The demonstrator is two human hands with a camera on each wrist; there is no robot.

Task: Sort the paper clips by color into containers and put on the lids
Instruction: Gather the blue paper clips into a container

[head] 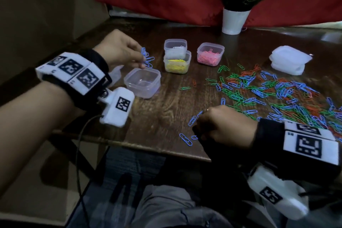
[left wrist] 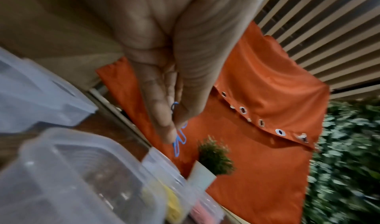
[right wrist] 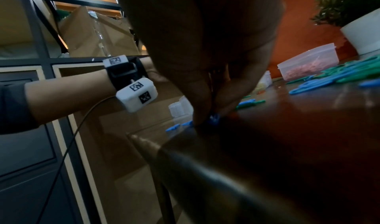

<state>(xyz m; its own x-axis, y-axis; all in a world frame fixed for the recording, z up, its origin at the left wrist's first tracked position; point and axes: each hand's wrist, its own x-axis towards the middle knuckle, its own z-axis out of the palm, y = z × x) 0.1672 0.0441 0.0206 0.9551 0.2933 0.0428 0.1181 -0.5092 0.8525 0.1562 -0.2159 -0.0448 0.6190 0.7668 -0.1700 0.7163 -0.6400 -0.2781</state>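
The left hand (head: 118,50) pinches a bunch of blue wire paper clips (head: 147,59) above an empty clear plastic container (head: 142,82); the right hand (head: 224,127) pinches blue clips (head: 192,120) on the dark wooden worktop (head: 166,114).

Clear empty container (head: 142,82), lidless, upright near the table's front-left; bunch of blue clips (head: 147,59) held just above its far rim. Yellow-filled (head: 177,65), white-filled (head: 175,47) and pink-filled (head: 210,54) containers behind. Mixed clip pile (head: 273,96) right; stacked lids (head: 288,60) beyond.
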